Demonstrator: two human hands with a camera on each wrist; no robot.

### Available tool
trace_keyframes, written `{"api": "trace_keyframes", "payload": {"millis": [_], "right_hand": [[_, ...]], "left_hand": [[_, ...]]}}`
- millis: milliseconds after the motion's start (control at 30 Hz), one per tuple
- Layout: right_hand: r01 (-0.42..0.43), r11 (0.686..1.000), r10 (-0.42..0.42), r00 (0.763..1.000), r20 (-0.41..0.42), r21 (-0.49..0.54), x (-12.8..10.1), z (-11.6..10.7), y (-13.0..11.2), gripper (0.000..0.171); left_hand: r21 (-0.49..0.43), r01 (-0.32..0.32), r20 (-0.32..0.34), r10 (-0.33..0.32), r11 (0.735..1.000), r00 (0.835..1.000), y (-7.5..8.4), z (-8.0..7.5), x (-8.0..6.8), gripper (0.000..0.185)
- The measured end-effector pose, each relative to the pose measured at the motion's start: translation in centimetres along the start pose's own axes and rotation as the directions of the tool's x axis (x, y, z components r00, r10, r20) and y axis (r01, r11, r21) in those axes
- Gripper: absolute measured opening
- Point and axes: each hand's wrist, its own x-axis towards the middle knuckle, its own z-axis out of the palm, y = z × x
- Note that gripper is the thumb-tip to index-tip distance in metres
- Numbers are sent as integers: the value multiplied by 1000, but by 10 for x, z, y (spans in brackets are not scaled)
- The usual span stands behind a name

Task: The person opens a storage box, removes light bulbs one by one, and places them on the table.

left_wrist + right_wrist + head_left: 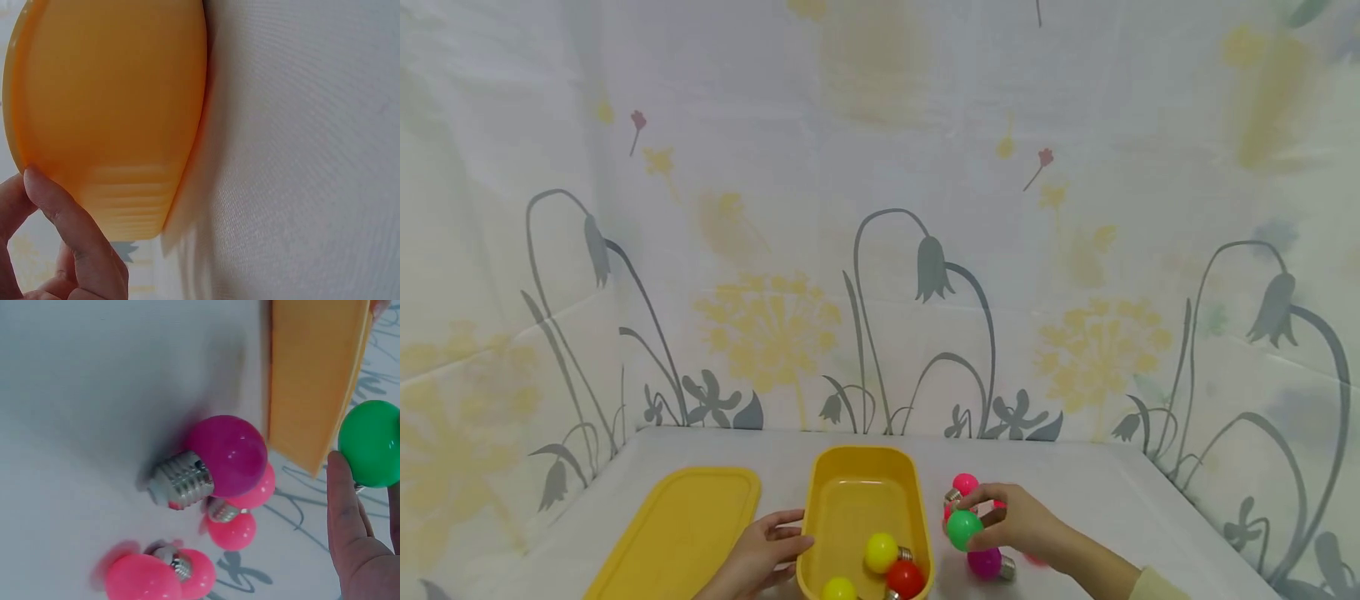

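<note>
As right hand (1018,522) pinches, green bulb (963,531) sits between fingertips (339,467).

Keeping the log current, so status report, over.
Right hand grips green bulb. Left hand holds yellow box. Two yellow bulbs, one red bulb inside. Purple bulb near right hand, no obstruction visible.

Round green bulb (371,444) is looking glossy; ribbed metal base (181,480) of round purple bulb (232,455) is shining; rectangular yellow plastic box (863,463) is gleaming.
</note>
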Motion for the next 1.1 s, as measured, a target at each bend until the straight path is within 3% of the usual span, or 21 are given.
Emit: {"api": "trace_keyframes", "payload": {"millis": [300, 600, 833, 1100], "right_hand": [[-61, 998, 60, 997, -50, -25, -12, -12, 28, 42], [-149, 988, 141, 978, -152, -42, -23, -17, 49, 45], [-183, 983, 183, 973, -138, 12, -27, -21, 62, 46], [-287, 958, 283, 935, -213, 14, -28, -18, 73, 45]], "left_hand": [[28, 21, -42, -20, 999, 999, -4, 0, 4, 60], [13, -5, -24, 5, 1000, 1000, -1, 2, 1, 56], [29, -6, -36, 7, 1000, 999, 1, 3, -1, 57], [4, -24, -10, 24, 1000, 1000, 0, 1, -2, 57]]}}
